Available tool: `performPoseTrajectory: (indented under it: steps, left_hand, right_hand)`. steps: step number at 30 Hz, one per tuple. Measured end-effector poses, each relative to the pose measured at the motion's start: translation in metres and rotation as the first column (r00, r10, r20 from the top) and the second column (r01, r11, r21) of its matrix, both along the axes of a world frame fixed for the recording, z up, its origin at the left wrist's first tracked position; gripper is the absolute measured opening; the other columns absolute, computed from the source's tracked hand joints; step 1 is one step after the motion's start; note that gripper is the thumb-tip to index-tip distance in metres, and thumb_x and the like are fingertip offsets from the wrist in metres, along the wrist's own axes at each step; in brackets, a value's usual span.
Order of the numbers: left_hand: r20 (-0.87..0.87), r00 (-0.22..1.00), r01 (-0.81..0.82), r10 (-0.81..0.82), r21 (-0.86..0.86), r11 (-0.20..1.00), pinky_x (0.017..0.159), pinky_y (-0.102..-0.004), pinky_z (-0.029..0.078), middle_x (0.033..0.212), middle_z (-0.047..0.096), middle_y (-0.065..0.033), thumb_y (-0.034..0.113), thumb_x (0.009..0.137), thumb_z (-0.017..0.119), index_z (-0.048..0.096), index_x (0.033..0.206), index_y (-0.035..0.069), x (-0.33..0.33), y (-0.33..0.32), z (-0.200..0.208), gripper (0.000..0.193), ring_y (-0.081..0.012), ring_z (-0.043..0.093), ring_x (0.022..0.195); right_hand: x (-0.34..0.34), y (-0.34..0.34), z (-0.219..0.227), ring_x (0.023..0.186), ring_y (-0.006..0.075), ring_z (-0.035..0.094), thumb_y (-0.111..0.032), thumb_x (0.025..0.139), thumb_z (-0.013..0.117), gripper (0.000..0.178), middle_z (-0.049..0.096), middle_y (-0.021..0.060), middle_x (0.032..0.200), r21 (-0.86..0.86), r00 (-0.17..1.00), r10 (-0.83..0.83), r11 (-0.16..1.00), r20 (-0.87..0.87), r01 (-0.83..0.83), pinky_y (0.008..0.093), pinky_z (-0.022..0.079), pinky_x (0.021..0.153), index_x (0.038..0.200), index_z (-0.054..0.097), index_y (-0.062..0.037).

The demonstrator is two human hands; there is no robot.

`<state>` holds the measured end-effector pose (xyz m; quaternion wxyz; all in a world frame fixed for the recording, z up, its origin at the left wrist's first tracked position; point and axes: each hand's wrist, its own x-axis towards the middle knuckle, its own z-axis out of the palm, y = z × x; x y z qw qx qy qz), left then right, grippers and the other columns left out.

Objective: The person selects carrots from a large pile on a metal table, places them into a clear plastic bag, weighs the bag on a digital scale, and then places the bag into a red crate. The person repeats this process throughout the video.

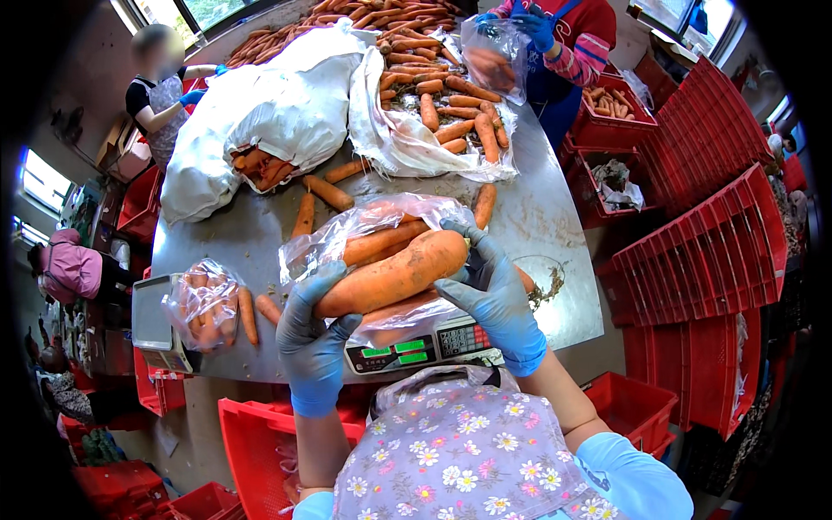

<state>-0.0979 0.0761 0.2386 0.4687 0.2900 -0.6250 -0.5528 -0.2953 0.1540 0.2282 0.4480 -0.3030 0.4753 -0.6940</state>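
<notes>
A large, dirt-flecked carrot (pixel 394 276) lies crosswise between my two hands. My left hand (pixel 312 334), in a blue glove dirtied grey, grips its left end with the thumb in front. At the thick right end, my right hand (pixel 498 299), gloved the same way, has its thumb and fingers closed around the tip. Right behind and below the carrot is a clear plastic bag (pixel 308 251) with more carrots in it. The bag rests over a digital scale (pixel 403 353) with lit green displays; its weighing plate is hidden.
A second bagged bunch of carrots (pixel 205 303) sits on another scale (pixel 154 316) at the left. White sacks (pixel 290 95) and a carrot heap (pixel 416 52) cover the far table. Two co-workers stand across it. Red crates (pixel 702 251) are stacked at the right; another crate (pixel 247 442) stands near my left.
</notes>
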Motion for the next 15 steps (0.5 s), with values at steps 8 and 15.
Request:
performPoseTrajectory:
  steps: [8,15]
  left_hand:
    - [0.116,0.993,0.015,0.009,-0.206,0.978,0.097,-0.03,0.04,0.116,0.055,-0.0089,-0.013,0.065,0.07,0.054,0.117,0.0,-0.006,-0.001,0.004,0.057,-0.0199,0.052,0.111]
    - [0.091,0.996,-0.005,0.013,-0.091,0.996,0.095,-0.0298,0.042,0.116,0.056,-0.0098,-0.013,0.064,0.071,0.054,0.116,-0.001,-0.006,-0.002,-0.003,0.055,-0.0192,0.053,0.108]
  right_hand:
    - [0.0,-0.005,-0.009,0.099,0.0128,0.055,-0.003,0.072,0.073,0.06,0.051,0.0084,0.114,0.029,0.999,-0.043,0.999,0.028,0.042,0.0246,0.048,0.084,0.124,0.043,-0.0002]
    - [0.001,-0.01,-0.021,0.086,0.0117,0.058,-0.014,0.076,0.073,0.049,0.059,0.0067,0.095,0.129,0.989,-0.063,0.988,-0.133,0.08,0.0235,0.05,0.073,0.115,0.049,0.0029]
